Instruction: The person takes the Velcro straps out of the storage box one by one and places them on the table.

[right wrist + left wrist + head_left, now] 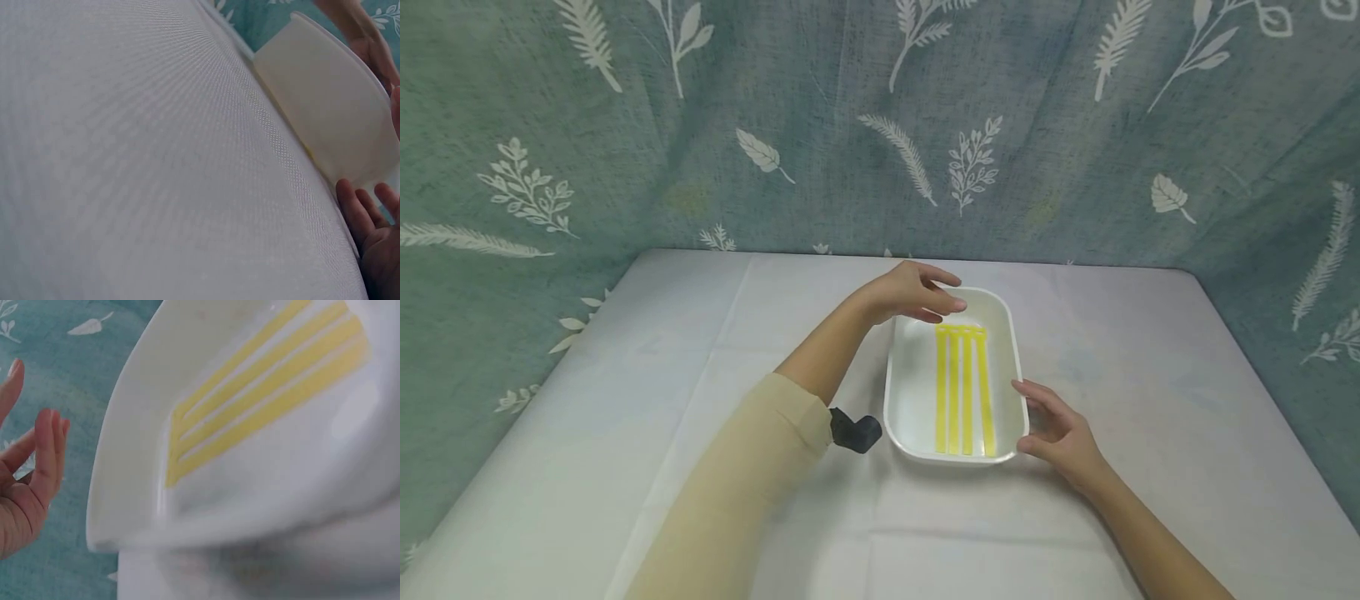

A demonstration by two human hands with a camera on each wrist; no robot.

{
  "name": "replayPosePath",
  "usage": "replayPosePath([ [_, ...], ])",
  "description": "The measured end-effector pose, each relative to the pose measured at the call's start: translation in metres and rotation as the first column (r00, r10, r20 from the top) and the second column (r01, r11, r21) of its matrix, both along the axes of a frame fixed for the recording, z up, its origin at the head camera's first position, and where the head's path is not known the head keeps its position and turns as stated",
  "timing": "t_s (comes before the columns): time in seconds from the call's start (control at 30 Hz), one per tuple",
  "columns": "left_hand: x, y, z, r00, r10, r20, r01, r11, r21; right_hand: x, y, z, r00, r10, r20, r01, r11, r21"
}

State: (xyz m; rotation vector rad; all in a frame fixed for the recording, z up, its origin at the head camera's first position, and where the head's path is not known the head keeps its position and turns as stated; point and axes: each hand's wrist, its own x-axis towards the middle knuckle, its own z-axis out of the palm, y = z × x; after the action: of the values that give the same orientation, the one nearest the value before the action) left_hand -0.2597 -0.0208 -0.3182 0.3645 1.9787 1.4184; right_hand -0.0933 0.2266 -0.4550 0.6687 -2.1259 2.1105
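A white rectangular tray [913, 392] with rounded corners stands on the table. Inside it lie several narrow yellow strips [953, 392], side by side lengthwise, their far ends touching. Above the tray's far end hovers my left hand [917, 292], fingers loosely bent and apart; nothing shows in it. In the left wrist view that hand [25, 481] is beyond the tray's end, clear of the strips. My right hand [1063, 437] rests against the tray's right side, thumb and fingers spread along the outside. In the right wrist view its fingers [355, 215] lie by the tray wall.
A white cloth covers the table [625, 433]. Behind it hangs a blue-green curtain [820, 108] with white leaf prints. A black piece [855, 431] juts from the left sleeve cuff, beside the tray's near left corner.
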Motion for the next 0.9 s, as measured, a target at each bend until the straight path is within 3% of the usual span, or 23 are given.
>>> replayPosePath([
  [0.17, -0.008, 0.02, -0.014, 0.996, 0.04, 0.075, -0.041, 0.999, 0.022, 0.0, 0.0, 0.001, 1.0, 0.015, -0.011, -0.015, 1.0, 0.005],
  [0.37, -0.011, 0.035, -0.032, 0.978, 0.103, 0.184, -0.114, 0.992, 0.05, -0.001, 0.002, 0.002, 0.999, 0.035, -0.019, -0.035, 0.999, 0.016],
  [0.5, -0.012, 0.043, -0.046, 0.972, 0.14, 0.189, -0.151, 0.987, 0.045, 0.0, 0.001, 0.001, 0.999, 0.035, -0.018, -0.034, 0.999, 0.014],
  [0.7, -0.012, 0.051, -0.069, 0.977, 0.197, 0.077, -0.2, 0.979, 0.035, 0.0, 0.0, 0.001, 0.999, 0.032, -0.013, -0.032, 0.999, 0.0],
  [0.8, -0.009, 0.054, -0.077, 0.978, 0.205, -0.047, -0.205, 0.979, -0.005, 0.0, 0.0, 0.002, 0.999, 0.041, -0.011, -0.041, 0.999, -0.008],
  [0.9, -0.005, 0.057, -0.082, 0.967, 0.184, -0.178, -0.199, 0.977, -0.071, -0.001, 0.001, 0.002, 0.999, 0.04, -0.007, -0.041, 0.999, -0.012],
])
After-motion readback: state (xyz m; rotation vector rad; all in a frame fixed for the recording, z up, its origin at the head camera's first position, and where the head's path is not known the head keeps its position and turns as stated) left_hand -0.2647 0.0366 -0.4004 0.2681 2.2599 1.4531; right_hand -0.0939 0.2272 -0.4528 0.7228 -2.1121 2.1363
